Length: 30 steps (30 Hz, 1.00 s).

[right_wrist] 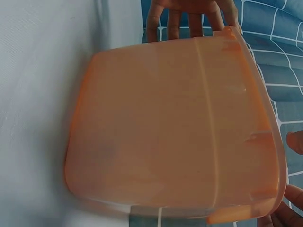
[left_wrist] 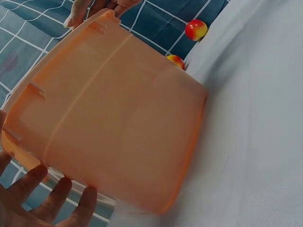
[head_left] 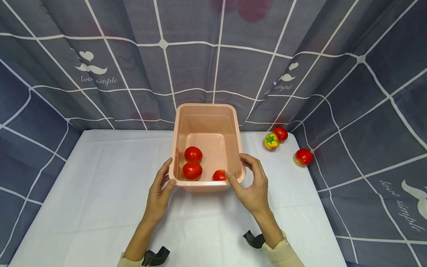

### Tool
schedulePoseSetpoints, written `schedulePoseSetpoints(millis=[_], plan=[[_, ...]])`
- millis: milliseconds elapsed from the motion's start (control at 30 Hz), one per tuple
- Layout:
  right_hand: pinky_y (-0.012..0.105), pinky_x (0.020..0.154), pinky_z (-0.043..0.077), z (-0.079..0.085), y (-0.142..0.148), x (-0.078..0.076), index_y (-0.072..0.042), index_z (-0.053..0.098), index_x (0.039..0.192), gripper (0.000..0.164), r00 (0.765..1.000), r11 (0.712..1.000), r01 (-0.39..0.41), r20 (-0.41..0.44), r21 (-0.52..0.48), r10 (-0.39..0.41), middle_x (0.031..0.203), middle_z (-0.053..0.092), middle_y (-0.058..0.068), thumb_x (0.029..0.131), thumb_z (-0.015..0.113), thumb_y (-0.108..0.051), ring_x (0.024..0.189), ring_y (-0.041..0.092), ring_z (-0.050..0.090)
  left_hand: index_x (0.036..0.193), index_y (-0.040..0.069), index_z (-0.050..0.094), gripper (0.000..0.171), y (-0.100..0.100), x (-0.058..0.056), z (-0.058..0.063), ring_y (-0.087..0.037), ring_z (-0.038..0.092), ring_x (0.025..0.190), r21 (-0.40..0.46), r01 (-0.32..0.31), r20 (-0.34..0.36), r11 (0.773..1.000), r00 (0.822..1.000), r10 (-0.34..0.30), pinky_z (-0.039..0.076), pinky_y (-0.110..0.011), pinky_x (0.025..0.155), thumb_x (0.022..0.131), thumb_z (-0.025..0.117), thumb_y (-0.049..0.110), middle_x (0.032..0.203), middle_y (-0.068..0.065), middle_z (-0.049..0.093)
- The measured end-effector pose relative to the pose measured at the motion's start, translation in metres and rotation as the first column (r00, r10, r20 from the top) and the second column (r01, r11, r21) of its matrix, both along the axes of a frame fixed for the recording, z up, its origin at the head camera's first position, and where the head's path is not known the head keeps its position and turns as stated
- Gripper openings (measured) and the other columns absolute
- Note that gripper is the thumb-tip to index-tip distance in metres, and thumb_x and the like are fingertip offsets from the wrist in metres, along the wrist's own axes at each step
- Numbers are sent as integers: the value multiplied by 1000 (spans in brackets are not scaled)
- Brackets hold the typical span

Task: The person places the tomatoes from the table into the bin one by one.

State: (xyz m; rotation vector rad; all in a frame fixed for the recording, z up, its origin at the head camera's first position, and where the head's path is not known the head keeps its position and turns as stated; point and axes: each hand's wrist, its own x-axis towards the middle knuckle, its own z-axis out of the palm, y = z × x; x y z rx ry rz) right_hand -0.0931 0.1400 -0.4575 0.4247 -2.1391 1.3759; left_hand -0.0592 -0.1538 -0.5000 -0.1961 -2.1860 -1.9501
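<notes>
Both hands hold a pale pink plastic bin [head_left: 208, 187] at the middle of the table. My left hand [head_left: 158, 196] has its thumb at the near left rim corner and its fingers along the left side. At the near right corner, my right hand [head_left: 254, 187] has its thumb over the rim and its fingers on the right side. Two red tomatoes [head_left: 192, 171] lie at the bin's near left inside. Another tomato [head_left: 218, 175] is by the right thumb, partly hidden by the front rim. Both wrist views show the bin's outer wall [left_wrist: 118, 113]; whether its base touches the table is unclear.
Right of the bin, a yellow-green tomato [head_left: 271, 141] and a red tomato [head_left: 280, 133] sit together. A further red tomato [head_left: 303, 157] is at the table's right edge. White cloth covers the table [head_left: 100, 185]; grey checked curtains [head_left: 193, 66] enclose its back and sides.
</notes>
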Motion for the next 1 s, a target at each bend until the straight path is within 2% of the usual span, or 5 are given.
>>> schedulePoseSetpoints(millis=[67,300,433,733,1000], plan=[[23,115,51,0,0,0,-9,65,142,65,1000,1000,0,-2,-2,0,133,70,19,83,91,-16,121,26,67,168,22,38,65,0,0,0,-14,59,140,-1,-1,3,1000,1000,1,56,-13,104,109,57,3,175,-3,38],[22,113,53,0,1,-2,-7,67,139,63,999,1000,-15,-31,-21,14,133,71,17,82,92,-11,119,29,69,168,23,39,66,0,1,-2,-3,59,137,14,-9,29,1000,1000,9,57,-14,103,108,58,3,174,1,39],[23,112,54,1,5,-5,-5,68,137,59,998,999,-10,-56,-46,8,132,72,14,82,91,-8,117,31,69,168,23,39,66,0,1,-3,-3,59,136,12,-11,31,1000,999,11,57,-13,103,108,58,3,174,0,39],[22,114,54,-5,24,-18,-2,67,135,49,997,997,71,-5,-41,-71,131,72,14,90,85,-7,120,29,70,168,26,38,66,1,2,-2,-20,58,142,0,-9,45,1000,999,9,56,-13,103,109,58,6,174,3,38],[21,113,54,-20,42,-43,0,67,135,42,986,986,164,33,-33,-163,133,71,15,96,79,-11,122,30,69,169,25,38,66,-1,1,0,-16,59,140,-18,-5,19,1000,1000,5,55,-12,104,109,57,5,174,0,38]])
